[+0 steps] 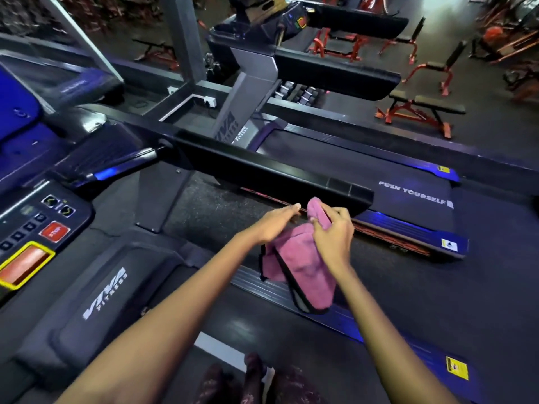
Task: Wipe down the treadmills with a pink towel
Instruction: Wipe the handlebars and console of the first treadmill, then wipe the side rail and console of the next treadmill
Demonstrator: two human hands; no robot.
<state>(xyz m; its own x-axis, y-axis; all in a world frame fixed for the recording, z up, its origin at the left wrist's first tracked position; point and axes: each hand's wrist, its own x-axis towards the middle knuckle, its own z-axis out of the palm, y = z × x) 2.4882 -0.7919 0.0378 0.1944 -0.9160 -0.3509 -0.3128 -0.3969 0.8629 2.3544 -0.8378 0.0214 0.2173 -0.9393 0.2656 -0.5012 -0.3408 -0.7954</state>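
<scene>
A pink towel [300, 263] with a dark trim hangs in front of me, just below the end of a black treadmill handrail [262, 173]. My right hand [332, 231] grips the towel's upper bunch. My left hand [274, 221] lies flat with straight fingers, touching the towel's top left part beside the rail. I stand on the near treadmill, whose console [38, 223] with a red stop button is at the left. A second treadmill's belt [379, 176], printed "PUSH YOURSELF", lies beyond the handrail.
A third treadmill's handrails [335, 74] run across the upper middle. Red and black weight benches [420, 112] stand on the dark floor at the upper right. A dumbbell rack [297, 93] sits behind the uprights. My feet [250, 380] show at the bottom.
</scene>
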